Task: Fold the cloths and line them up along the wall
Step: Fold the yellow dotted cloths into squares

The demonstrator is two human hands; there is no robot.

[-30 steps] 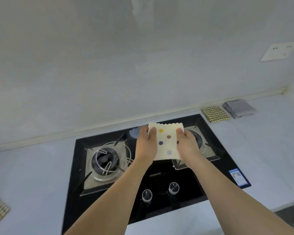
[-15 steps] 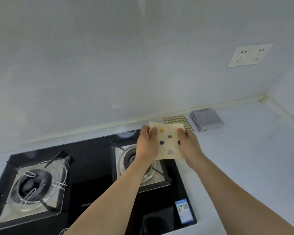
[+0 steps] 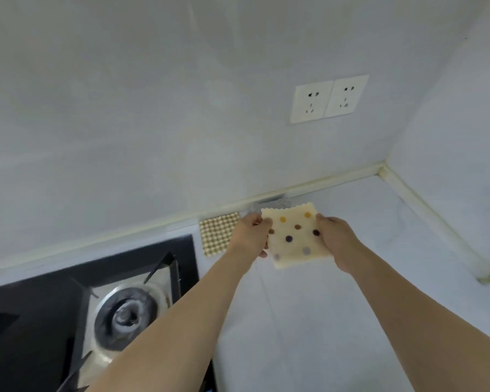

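A checked cloth point(image 3: 219, 234) and a grey cloth point(image 3: 276, 204) already lie folded against the wall point(image 3: 153, 123). The left hand point(image 3: 251, 236) and right hand point(image 3: 335, 240) pinch the folded dotted cloth point(image 3: 294, 239) by its sides near the grey one, so it likely goes down next.

Dotted cloth point(image 3: 294, 236) held folded above the counter point(image 3: 337, 306), left hand point(image 3: 249, 236) and right hand point(image 3: 338, 240) gripping opposite edges. Checked cloth point(image 3: 218, 234) flat by the wall point(image 3: 153, 123), grey cloth point(image 3: 269, 205) peeking behind. Hob point(image 3: 68, 306) lower left, sockets point(image 3: 328, 99) above.
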